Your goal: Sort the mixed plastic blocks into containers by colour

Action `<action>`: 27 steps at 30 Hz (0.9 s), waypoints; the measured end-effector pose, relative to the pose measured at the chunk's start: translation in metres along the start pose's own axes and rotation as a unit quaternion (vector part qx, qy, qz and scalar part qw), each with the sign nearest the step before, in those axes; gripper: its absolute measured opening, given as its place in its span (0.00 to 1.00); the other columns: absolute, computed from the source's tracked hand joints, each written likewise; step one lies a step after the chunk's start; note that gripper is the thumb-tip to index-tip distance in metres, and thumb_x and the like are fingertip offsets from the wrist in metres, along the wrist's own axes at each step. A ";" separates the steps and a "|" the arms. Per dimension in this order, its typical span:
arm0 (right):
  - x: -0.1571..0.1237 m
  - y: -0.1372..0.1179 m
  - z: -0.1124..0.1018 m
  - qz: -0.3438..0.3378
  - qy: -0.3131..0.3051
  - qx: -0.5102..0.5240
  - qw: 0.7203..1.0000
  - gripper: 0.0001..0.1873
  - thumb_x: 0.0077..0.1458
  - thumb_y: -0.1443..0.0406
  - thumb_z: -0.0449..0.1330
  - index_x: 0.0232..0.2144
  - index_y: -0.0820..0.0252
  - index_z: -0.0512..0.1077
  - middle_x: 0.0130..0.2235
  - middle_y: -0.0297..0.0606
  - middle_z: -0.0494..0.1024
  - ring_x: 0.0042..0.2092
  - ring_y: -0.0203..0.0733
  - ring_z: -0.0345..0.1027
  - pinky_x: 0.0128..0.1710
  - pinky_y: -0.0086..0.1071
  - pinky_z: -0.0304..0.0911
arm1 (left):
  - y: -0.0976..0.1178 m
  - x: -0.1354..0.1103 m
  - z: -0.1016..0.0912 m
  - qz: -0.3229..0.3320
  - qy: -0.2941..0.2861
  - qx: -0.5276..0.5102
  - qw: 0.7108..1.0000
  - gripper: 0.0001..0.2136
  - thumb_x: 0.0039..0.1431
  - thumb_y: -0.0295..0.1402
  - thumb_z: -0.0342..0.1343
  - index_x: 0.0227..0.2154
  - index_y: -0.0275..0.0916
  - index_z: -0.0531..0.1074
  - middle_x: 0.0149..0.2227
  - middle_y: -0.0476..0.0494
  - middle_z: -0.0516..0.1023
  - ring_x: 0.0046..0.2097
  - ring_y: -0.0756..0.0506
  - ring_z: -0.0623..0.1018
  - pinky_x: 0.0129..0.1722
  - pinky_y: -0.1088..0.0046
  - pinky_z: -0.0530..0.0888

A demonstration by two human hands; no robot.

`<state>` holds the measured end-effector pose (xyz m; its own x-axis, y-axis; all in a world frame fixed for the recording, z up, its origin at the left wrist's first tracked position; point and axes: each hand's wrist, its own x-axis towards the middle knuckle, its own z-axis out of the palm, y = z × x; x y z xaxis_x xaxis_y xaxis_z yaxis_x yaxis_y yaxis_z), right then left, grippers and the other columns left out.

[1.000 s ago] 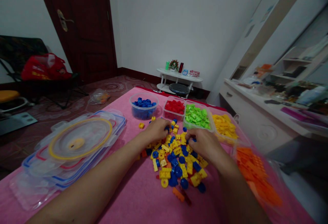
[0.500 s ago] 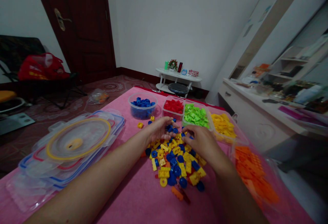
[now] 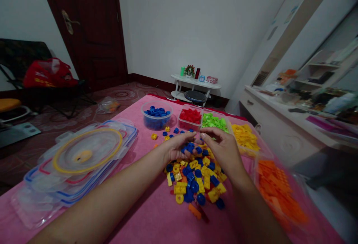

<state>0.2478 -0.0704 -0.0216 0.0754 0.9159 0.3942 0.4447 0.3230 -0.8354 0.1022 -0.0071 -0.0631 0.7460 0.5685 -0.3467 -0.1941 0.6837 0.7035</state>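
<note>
So the left hand (image 3: 179, 149) is cupped with a few blue blocks (image 3: 189, 147) sitting in it, fingers curled up around them. Right hand (image 3: 223, 149) is right next to it, thumb and fingers bent in close together near the left fingertips; can't tell if it's actually pinching anything. Both are over the far side of a messy pile (image 3: 195, 178), mostly yellow and blue, with a bit of orange and red, on a pink cloth (image 3: 151, 214). A few loose bits lie just past the left hand, near a round tub (image 3: 149, 124) of blue ones. Going right from that tub: a box of red blocks (image 3: 190, 116), then green blocks (image 3: 214, 120), yellow blocks (image 3: 245, 136) and orange blocks (image 3: 275, 184). Over on the left there's a stack of clear lids (image 3: 97, 149).
</note>
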 end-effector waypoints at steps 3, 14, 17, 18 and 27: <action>0.002 0.004 -0.003 -0.012 0.017 -0.025 0.999 0.10 0.50 0.62 0.60 0.33 0.62 0.76 0.35 0.40 0.79 0.35 0.41 0.72 0.35 0.32 0.66 | 0.004 -0.002 0.001 0.056 0.044 0.072 0.995 0.09 0.52 0.33 0.57 0.33 0.32 0.71 0.22 0.49 0.69 0.17 0.58 0.64 0.12 0.87 0.54; 0.008 0.015 -0.014 0.001 0.065 -0.027 0.998 0.12 0.49 0.60 0.59 0.32 0.61 0.76 0.34 0.41 0.80 0.32 0.41 0.73 0.33 0.33 0.67 | 0.126 -0.014 -0.050 0.341 0.439 0.647 0.522 0.11 0.53 0.27 0.51 0.35 0.35 0.78 0.37 0.41 0.80 0.41 0.46 0.76 0.43 0.73 0.70; 0.011 0.022 -0.022 -0.001 0.095 -0.092 0.991 0.12 0.49 0.60 0.58 0.31 0.61 0.77 0.34 0.40 0.80 0.32 0.42 0.73 0.35 0.35 0.66 | 0.135 -0.019 -0.067 0.199 0.435 0.741 0.471 0.14 0.52 0.33 0.54 0.40 0.37 0.78 0.42 0.39 0.79 0.46 0.42 0.75 0.46 0.71 0.69; 0.012 0.026 -0.024 0.001 0.100 -0.127 0.987 0.12 0.49 0.60 0.57 0.32 0.60 0.77 0.34 0.40 0.80 0.33 0.42 0.73 0.36 0.35 0.66 | 0.133 -0.022 -0.068 0.163 0.426 0.765 0.455 0.15 0.51 0.36 0.56 0.41 0.38 0.77 0.44 0.38 0.78 0.47 0.41 0.74 0.47 0.68 0.69; 0.011 0.079 -0.012 0.055 -0.022 -0.254 0.965 0.18 0.48 0.63 0.57 0.42 0.65 0.74 0.43 0.46 0.78 0.45 0.47 0.71 0.47 0.38 0.64 | 0.065 -0.006 -0.019 0.260 0.294 0.823 0.410 0.14 0.59 0.31 0.46 0.36 0.36 0.77 0.38 0.38 0.76 0.41 0.44 0.75 0.42 0.69 0.69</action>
<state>0.2944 -0.0376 -0.0789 0.1149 0.9509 0.2873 0.8166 0.0742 -0.5724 0.0730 0.0425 -0.0267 0.4993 0.7851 0.3665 0.8252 -0.5598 0.0751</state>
